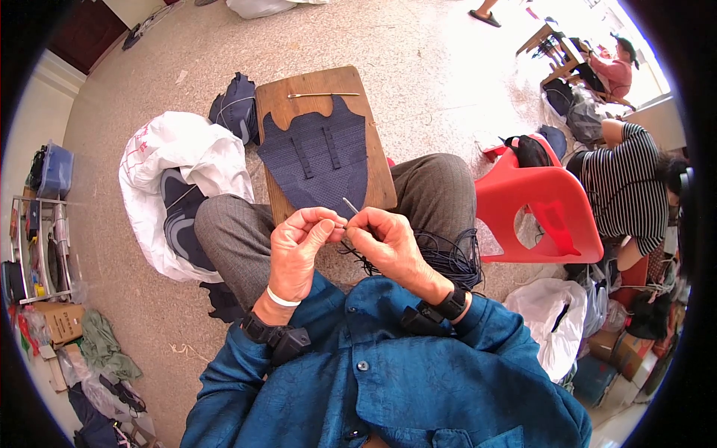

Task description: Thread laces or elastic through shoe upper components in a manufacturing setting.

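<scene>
At the far left a metal rack (45, 254) stands by the wall. To the right of it, on the floor, a white plastic bag (216, 145) gapes around dark, grey-marked fabric parts (184, 224). A tied bundle of similar parts (234, 108) sits just beside the far part of the left edge of the wooden worktop (308, 78).

A dark blue fabric piece (321, 168) lies flat on the worktop, its left corner at the left edge, its wavy end toward the far edge and its narrower end toward the near edge. Between the wavy end and the far edge lies a long gold-coloured needle (323, 95).

Near the worktop's near edge, the left hand (301, 250) has thumb and forefinger pinched together; I cannot tell what, if anything, is between them. Close beside it, the right hand (390, 243) pinches a thin metal rod (349, 204) that points obliquely toward the fabric piece.

Right of the hands is a tangle of dark cord (457, 257), then a red plastic chair (571, 228) and a person in a striped top (627, 179).
</scene>
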